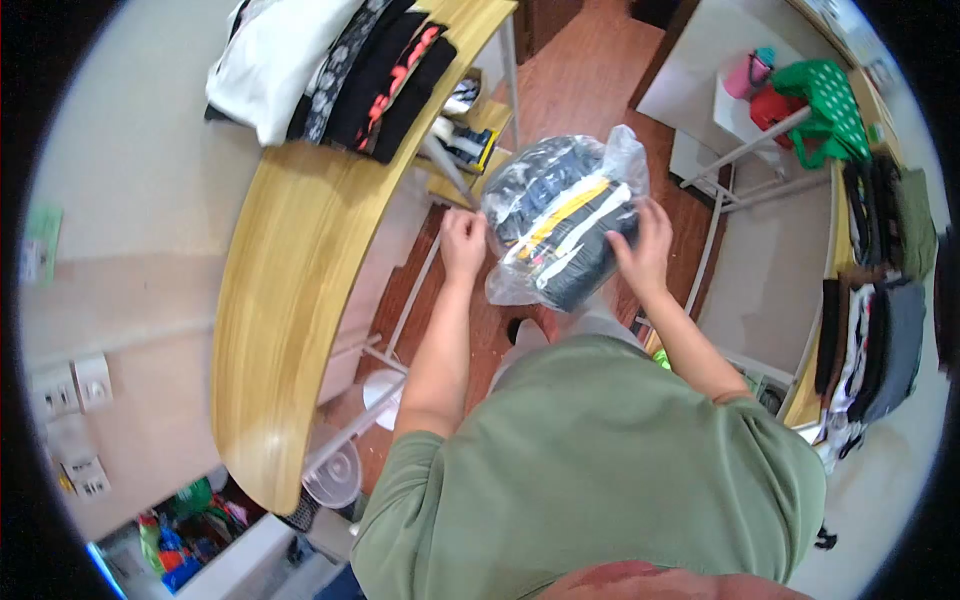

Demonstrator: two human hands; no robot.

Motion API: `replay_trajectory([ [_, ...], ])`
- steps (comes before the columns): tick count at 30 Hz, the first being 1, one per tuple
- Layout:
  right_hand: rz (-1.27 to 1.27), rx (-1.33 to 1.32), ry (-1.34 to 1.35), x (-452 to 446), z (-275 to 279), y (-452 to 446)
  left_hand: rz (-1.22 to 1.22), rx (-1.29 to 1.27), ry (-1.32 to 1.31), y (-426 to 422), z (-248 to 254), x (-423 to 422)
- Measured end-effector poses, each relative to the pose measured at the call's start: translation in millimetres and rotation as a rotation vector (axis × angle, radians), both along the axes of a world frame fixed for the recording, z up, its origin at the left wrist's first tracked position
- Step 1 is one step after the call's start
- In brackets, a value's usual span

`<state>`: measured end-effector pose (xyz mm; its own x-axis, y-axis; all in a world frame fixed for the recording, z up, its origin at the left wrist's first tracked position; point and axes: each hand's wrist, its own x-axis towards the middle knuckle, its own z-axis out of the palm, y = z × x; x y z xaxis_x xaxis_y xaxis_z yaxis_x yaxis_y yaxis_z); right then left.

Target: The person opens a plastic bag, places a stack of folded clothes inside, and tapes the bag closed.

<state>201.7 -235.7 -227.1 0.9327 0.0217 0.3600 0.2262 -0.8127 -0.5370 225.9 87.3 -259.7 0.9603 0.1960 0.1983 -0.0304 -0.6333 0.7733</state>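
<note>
A clear plastic bag (pixel 545 180) with dark folded clothing inside is held out in front of my body. White and yellow stripes show through the plastic. At its left edge, my left hand (pixel 463 242) is closed, fingers curled together against the plastic. My right hand (pixel 645 245) grips the opposite side, thumb over the top of the bag and fingers along its edge. The underside of the bag is hidden.
On my left runs a curved wooden table (pixel 290 300) bearing folded clothes (pixel 345 75). To the right, a shelf carries more folded clothes (pixel 870 340), and a green dotted bag (pixel 825 100) hangs near its far end. A clear plastic container (pixel 333 478) sits below the table.
</note>
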Motion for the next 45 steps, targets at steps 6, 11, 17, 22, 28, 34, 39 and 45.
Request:
replay_trajectory([
  [6,-0.250,1.444,0.821,-15,-59,-8,-0.226,-0.037,0.169,-33,-41,94],
  [11,-0.163,1.808,0.810,-47,-126,-39,-0.268,0.160,0.018,-63,-22,37],
  [17,-0.622,1.915,0.524,-113,-184,-97,-0.343,-0.345,0.295,-15,-110,72],
  [22,-0.450,1.912,0.682,-156,-201,-134,-0.175,-1.135,1.351,-21,-263,124],
  [28,-0.556,1.649,0.802,-161,-186,-171,-0.018,-1.300,1.219,-47,-298,73],
  [34,-0.131,1.456,1.024,-6,-63,-167,0.229,-1.325,0.907,-16,-198,-33],
  [39,0.459,1.414,1.413,101,24,-86,0.461,-1.223,0.580,4,-47,-151],
  [45,0.707,0.911,1.633,125,85,50,0.758,-0.943,0.219,2,166,-298],
])
